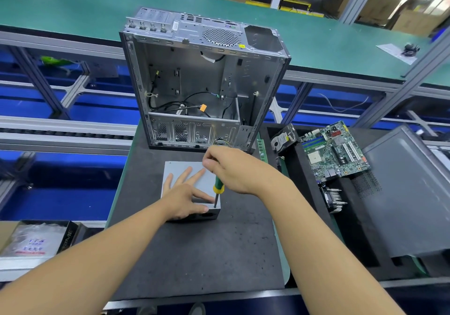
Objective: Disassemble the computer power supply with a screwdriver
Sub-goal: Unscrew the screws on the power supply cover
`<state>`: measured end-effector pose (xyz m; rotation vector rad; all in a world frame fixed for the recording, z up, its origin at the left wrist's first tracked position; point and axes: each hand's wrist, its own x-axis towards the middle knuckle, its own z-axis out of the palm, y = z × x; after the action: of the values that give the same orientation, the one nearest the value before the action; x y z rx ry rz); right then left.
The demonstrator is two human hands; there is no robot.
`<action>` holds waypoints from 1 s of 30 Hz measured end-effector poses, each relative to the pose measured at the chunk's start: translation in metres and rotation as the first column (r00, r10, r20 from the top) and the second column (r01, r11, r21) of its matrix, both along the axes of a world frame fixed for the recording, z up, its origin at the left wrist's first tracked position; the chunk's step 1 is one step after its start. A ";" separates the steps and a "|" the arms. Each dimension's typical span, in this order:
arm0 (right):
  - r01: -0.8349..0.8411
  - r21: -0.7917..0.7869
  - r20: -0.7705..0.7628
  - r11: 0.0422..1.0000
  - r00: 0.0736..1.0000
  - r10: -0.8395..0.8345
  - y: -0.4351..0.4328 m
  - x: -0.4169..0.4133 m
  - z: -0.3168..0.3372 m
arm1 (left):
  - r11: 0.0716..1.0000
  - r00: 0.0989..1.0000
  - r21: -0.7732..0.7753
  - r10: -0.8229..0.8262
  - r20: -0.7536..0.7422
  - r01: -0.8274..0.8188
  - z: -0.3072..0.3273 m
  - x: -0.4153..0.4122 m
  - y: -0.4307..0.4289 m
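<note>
One slip of the screwdriver [218, 188] that my right hand [231, 168] grips could stab my flat left fingers [183, 174] steadying the power supply [174, 166].

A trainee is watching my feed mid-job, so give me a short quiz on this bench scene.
1. True or false: the left hand presses flat on the power supply.
2. Which hand grips the screwdriver? A the left hand, B the right hand.
3. Fill in: the motherboard lies to the ___ of the computer case.
Key: 1 true; 2 B; 3 right.
</note>
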<state>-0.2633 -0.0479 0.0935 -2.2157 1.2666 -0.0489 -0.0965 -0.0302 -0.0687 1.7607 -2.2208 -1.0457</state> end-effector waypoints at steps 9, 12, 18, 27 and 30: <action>-0.039 0.018 -0.024 0.999 0.999 0.040 0.001 -0.002 -0.001 | 1.000 1.000 -0.005 0.006 -0.008 -0.006 0.001 0.000 0.001; -0.002 -0.045 -0.072 0.999 0.997 -0.001 0.004 -0.003 -0.005 | 1.000 1.000 -0.007 0.005 0.003 -0.005 0.000 0.000 0.001; 0.005 -0.193 -0.286 0.981 0.956 -0.061 0.004 0.000 -0.002 | 1.000 1.000 0.011 -0.006 0.004 0.006 -0.001 0.000 -0.001; -0.020 -0.099 -0.184 0.995 0.983 0.001 0.004 0.000 0.004 | 1.000 1.000 -0.013 -0.001 0.000 0.001 0.000 0.000 0.001; -0.009 -0.118 -0.196 0.993 0.980 -0.014 0.007 -0.001 0.001 | 1.000 1.000 -0.016 -0.006 0.004 0.006 -0.002 0.001 0.001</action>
<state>-0.2641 -0.0411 0.0944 -2.3682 1.4046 0.0993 -0.0955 -0.0293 -0.0710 1.7525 -2.2323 -1.0231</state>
